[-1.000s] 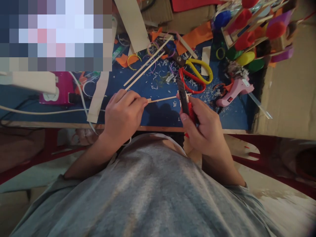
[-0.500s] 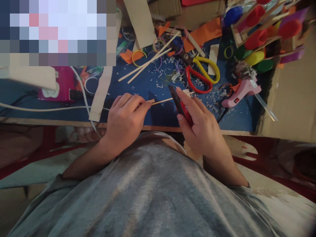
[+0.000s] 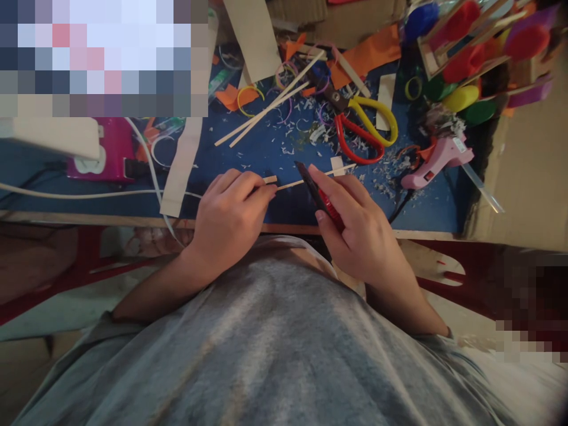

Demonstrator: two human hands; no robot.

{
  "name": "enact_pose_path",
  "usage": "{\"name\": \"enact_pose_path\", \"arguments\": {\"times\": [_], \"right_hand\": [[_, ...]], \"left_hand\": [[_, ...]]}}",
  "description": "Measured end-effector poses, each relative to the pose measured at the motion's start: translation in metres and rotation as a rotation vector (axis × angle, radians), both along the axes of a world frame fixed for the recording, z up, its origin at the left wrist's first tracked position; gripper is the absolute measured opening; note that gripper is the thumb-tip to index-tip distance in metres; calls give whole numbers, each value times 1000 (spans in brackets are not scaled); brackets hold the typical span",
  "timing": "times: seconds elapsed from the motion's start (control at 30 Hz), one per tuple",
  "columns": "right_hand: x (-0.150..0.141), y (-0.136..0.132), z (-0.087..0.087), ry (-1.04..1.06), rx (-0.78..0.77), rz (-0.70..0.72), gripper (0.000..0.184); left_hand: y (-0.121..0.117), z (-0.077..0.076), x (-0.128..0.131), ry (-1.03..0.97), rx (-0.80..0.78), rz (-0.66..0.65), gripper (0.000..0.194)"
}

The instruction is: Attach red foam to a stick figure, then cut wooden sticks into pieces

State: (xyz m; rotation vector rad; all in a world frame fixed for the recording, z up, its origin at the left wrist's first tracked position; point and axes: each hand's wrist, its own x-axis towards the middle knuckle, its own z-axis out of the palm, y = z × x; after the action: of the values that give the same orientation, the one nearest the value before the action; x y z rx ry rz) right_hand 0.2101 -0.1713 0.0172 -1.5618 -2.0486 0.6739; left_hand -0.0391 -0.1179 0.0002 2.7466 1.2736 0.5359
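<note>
My left hand is closed, pinching one end of a thin pale wooden stick that runs to the right above the blue board. A red and black utility knife is gripped in my right hand, its dark tip resting against the stick near the middle. The stick's far end shows past my right fingers. Both hands hover at the board's near edge, just above my grey shirt.
Scissors with red and yellow handles lie behind the hands, a pink glue gun to the right. Two long sticks, shavings, rubber bands and orange scraps litter the board. A colourful cap-and-stick model stands far right, a magenta box and white cable left.
The knife has slid left along the stick, its tip now closer to my left hand. My left hand has stayed put, still pinching the stick.
</note>
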Motion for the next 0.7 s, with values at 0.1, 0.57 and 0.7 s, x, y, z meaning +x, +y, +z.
{"name": "enact_pose_path", "arguments": {"times": [0.1,0.57,0.7], "right_hand": [[-3,-5,1,4,-12,19,67],[-3,-10,6,-59,53,-70,66],[2,-8,6,-57,68,-102,69]], "left_hand": [[-4,0,0,-18,-20,-14,26],[-2,0,-17,-52,-59,75,28],[1,0,-24,-46,-87,137,29]]}}
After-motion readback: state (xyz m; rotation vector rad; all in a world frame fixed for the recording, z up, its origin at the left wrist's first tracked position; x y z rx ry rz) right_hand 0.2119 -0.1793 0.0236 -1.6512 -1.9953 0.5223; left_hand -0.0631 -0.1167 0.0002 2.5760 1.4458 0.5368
